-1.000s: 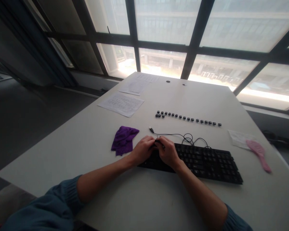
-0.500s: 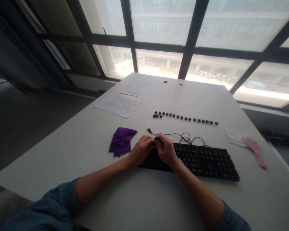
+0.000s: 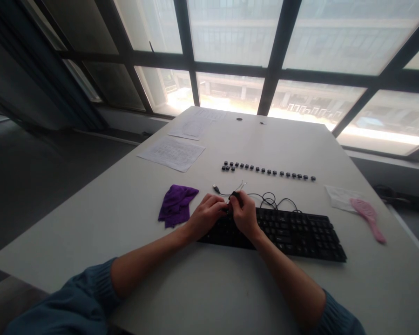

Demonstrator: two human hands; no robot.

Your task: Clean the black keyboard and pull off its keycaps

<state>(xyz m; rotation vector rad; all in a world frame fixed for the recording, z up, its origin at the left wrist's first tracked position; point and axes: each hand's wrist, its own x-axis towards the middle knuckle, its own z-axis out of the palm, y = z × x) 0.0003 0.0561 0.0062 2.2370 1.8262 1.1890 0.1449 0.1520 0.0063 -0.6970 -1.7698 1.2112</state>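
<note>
My right hand [image 3: 245, 215] is closed around the black handle of a keycap puller [image 3: 236, 197]. Thin silver prongs stick out past its far end, and fine wire shows on the side towards my left hand [image 3: 208, 215]. The left fingers are pinched together at that wire, on a small dark piece that looks like a keycap [image 3: 226, 209], mostly covered by the fingertips. Both hands are above the left part of a black keyboard [image 3: 300, 235], hiding some of its keys. Beyond it, several loose black keycaps [image 3: 269, 171] lie in a long row, with a short second row at its left end.
A purple cloth [image 3: 177, 204] lies left of the keyboard. Its black cable [image 3: 269, 201] loops behind it, ending in a USB plug [image 3: 215, 188]. To the right are a pink hairbrush [image 3: 368, 217] and a white sheet [image 3: 342, 197]. Printed papers [image 3: 174, 152] lie at the far left.
My right hand has turned and lifted slightly with the keycap puller, whose prongs now point up and away. The left fingertips have come a little apart from the right ones.
</note>
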